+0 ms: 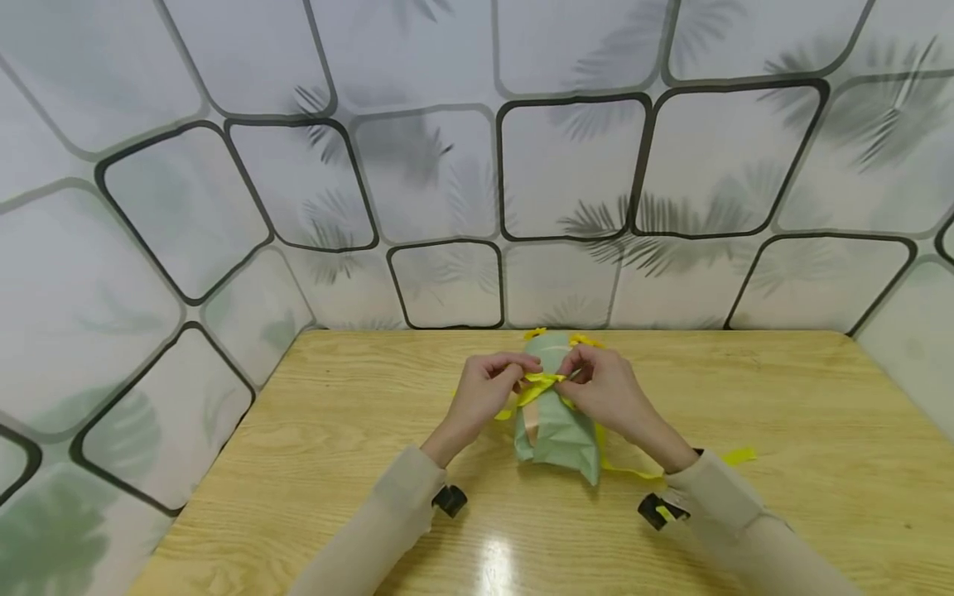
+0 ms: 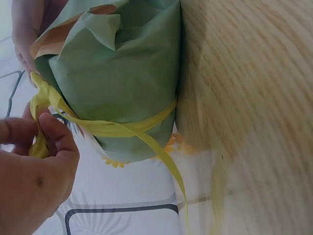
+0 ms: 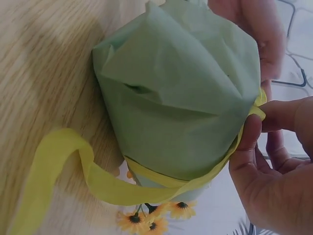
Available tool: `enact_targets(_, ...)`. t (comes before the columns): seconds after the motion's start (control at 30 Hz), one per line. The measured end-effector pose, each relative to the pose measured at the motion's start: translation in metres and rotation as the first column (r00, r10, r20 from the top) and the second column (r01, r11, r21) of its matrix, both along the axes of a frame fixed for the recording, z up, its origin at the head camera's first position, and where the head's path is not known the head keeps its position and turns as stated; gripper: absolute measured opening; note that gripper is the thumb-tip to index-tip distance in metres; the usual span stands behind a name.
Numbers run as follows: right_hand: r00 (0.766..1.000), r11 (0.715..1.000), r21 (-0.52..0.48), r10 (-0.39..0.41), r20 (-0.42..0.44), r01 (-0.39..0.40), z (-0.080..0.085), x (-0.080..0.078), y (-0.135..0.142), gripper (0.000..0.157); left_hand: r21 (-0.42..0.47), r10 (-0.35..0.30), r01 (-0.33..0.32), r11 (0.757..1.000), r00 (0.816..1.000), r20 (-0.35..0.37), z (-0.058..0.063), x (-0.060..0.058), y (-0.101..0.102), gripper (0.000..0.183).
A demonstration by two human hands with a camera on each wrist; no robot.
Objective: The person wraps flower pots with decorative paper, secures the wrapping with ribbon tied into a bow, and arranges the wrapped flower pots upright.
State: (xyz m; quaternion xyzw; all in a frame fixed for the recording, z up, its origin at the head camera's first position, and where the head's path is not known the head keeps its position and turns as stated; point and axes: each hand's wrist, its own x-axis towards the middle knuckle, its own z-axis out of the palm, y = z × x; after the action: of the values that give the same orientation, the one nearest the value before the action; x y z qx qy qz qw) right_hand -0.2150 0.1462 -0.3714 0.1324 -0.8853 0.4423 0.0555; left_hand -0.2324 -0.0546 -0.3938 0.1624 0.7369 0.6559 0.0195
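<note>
A bundle in pale green wrapping paper [image 1: 559,434] lies on the table, its near end folded and creased. Yellow ribbon [image 2: 105,128] runs around it, with a loose tail hanging from each side. On top of the bundle, both hands work at a bunched part of the ribbon. My left hand [image 1: 486,389] pinches one ribbon part between thumb and fingers. Close by, my right hand [image 1: 607,389] pinches the ribbon [image 3: 258,111] at the other side of the bunch. Orange-yellow flowers [image 3: 154,220] show at the far end; most of what the paper wraps is hidden.
The wooden table [image 1: 358,414] extends to both sides of the bundle. A patterned wall covering [image 1: 566,165] rises behind it and at the left. One ribbon tail [image 1: 633,473] trails across the table under the right forearm. Dark wrist cameras [image 1: 450,500] sit under both cuffs.
</note>
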Motion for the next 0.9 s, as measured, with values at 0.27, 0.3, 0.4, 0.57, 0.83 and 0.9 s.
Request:
enact_targets(0.27, 0.998, 0.999, 0.043, -0.016, -0.067, 0.019, -0.0047, -0.0045, 0.0, 0.013, -0.183, 0.002, -0.019, 0.983, 0.996, -0.089, 0.0012, -0.0021, 0.0015, 0.02)
enact_targets(0.3, 0.997, 0.999, 0.045, -0.014, -0.074, 0.018, -0.0053, -0.005, -0.0002, 0.012, -0.211, -0.003, -0.02, 0.977, 0.994, -0.108, 0.0009, -0.0027, 0.0017, 0.02)
enact_targets(0.4, 0.996, 0.999, 0.052, -0.011, -0.092, 0.016, -0.0065, -0.0058, -0.0007, 0.01, -0.253, -0.04, 0.003, 0.967, 0.989, -0.142, 0.0005, -0.0035, 0.0016, 0.019)
enact_targets(0.57, 0.995, 0.998, 0.054, -0.011, -0.095, 0.016, -0.0063, -0.0054, -0.0008, 0.008, -0.275, -0.102, 0.058, 0.96, 0.984, -0.149, 0.0008, -0.0031, -0.0009, 0.012)
enact_targets(0.83, 0.995, 1.0, 0.008, 0.006, -0.096, -0.005, -0.008, -0.0046, -0.0013, 0.011, -0.301, -0.179, 0.142, 0.943, 0.979, -0.098, -0.0002, -0.0014, -0.006, 0.012)
enact_targets(0.9, 0.996, 0.999, -0.026, 0.036, -0.08, -0.039, -0.008, -0.0037, -0.0002, 0.012, -0.315, -0.159, 0.118, 0.942, 0.982, -0.107, -0.0006, -0.0014, -0.0054, 0.012)
